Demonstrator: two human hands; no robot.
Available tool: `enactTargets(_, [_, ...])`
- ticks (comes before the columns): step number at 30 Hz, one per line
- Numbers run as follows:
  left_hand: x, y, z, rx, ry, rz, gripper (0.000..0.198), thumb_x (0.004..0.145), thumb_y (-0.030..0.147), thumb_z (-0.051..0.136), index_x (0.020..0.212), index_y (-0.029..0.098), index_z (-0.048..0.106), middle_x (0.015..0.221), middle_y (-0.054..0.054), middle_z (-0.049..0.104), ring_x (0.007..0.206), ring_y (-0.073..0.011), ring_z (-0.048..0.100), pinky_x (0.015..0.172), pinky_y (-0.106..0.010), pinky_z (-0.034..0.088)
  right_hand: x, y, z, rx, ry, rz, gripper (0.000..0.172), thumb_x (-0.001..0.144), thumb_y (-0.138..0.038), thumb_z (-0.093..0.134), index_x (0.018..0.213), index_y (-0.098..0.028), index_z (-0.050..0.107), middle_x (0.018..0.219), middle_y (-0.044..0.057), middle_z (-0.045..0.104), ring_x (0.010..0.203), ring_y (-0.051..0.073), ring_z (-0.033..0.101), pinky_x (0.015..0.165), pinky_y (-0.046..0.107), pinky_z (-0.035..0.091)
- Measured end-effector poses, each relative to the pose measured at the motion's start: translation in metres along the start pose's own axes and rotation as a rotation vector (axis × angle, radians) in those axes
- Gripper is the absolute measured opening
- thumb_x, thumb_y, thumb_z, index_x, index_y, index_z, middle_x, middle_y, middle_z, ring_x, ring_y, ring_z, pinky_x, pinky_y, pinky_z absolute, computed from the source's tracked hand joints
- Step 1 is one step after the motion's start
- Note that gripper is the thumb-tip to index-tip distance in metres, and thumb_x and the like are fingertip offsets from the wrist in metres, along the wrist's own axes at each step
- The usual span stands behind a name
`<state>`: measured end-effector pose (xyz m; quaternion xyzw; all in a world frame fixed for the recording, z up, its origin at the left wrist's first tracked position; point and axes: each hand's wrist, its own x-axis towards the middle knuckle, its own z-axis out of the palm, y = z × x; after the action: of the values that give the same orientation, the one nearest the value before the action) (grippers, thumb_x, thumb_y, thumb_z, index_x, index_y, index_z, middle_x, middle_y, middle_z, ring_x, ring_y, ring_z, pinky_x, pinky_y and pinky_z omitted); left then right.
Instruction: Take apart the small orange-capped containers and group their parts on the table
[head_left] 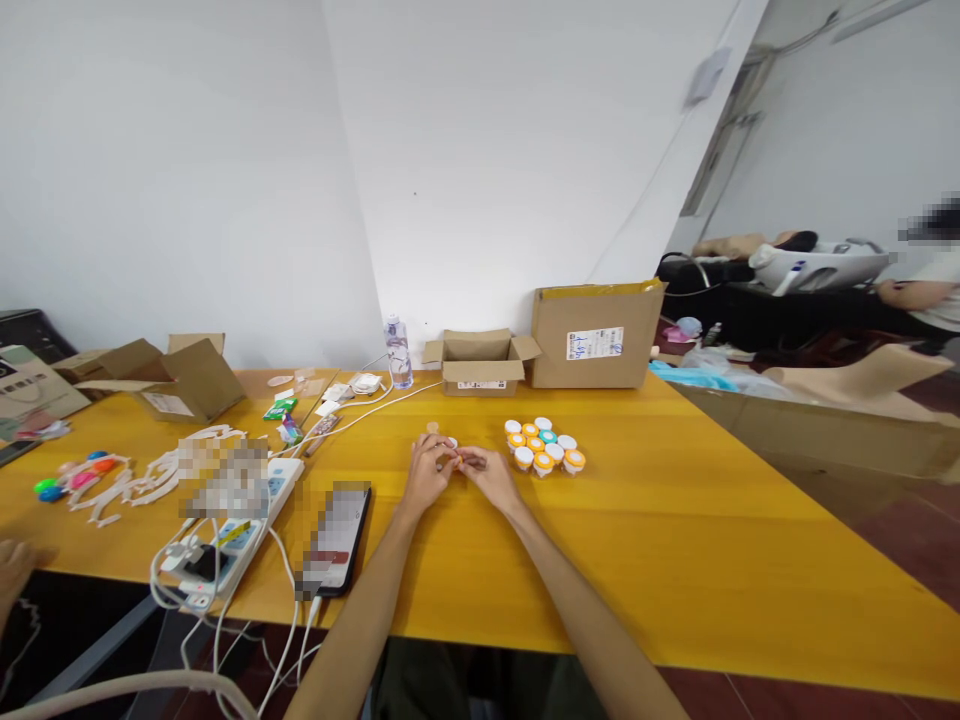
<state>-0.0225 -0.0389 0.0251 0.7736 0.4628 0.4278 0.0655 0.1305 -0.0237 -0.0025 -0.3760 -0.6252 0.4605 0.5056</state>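
Head view: two bare hands meet over a yellow wooden table. The left hand and the right hand have their fingertips brought together, pinching a small orange piece between them; the fingers cover most of it, so its shape cannot be told. Just behind the fingers sits a small white-topped item, partly hidden, and a little beyond it a small beige disc.

Near the right hand, to its right, small tubs stand packed side by side, with white, orange and teal lids. Behind, by the wall, are a clear bottle, an open small carton and a larger upright carton.

Left of the arms is the cluttered side. A phone lies beside the left forearm; next to it a power strip trails tangled white cables over the table edge. Farther left are coloured balls, pale strips and an open brown box. Another person's hand shows at the left edge; at the far right, a second person's arm is near a white basin.
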Motion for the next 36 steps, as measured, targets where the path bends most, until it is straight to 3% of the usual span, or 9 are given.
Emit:
enactTargets(16, [-0.001, 0.0, 0.001, 0.018, -0.061, -0.018, 0.011, 0.079, 0.014, 0.065, 0.08, 0.024, 0.067, 0.102, -0.005, 0.066, 0.1, -0.0223, 0.059, 0.089, -0.04, 0.046, 0.0, 0.0, 0.0, -0.004, 0.038, 0.036, 0.017, 0.066, -0.022, 0.064, 0.08, -0.021, 0.073, 0.08, 0.003, 0.075, 0.075, 0.02, 0.07, 0.075, 0.036, 0.059])
enactTargets(28, [0.001, -0.003, 0.0, -0.089, 0.003, -0.054, 0.01, 0.078, 0.013, 0.065, 0.074, 0.022, 0.064, 0.099, -0.004, 0.066, 0.098, -0.0208, 0.06, 0.09, -0.038, 0.046, 0.001, 0.0, -0.001, -0.045, 0.11, 0.065, 0.017, 0.063, -0.018, 0.059, 0.077, -0.02, 0.069, 0.074, 0.003, 0.074, 0.07, 0.02, 0.07, 0.07, 0.034, 0.058])
enactTargets(36, [-0.001, -0.011, 0.0, 0.043, 0.088, -0.167, 0.011, 0.076, 0.014, 0.065, 0.07, 0.024, 0.065, 0.093, -0.004, 0.066, 0.097, -0.0251, 0.058, 0.085, -0.043, 0.045, 0.003, 0.003, -0.004, -0.061, 0.138, 0.06, 0.013, 0.063, -0.021, 0.063, 0.075, -0.022, 0.069, 0.073, 0.003, 0.074, 0.07, 0.021, 0.07, 0.07, 0.035, 0.059])
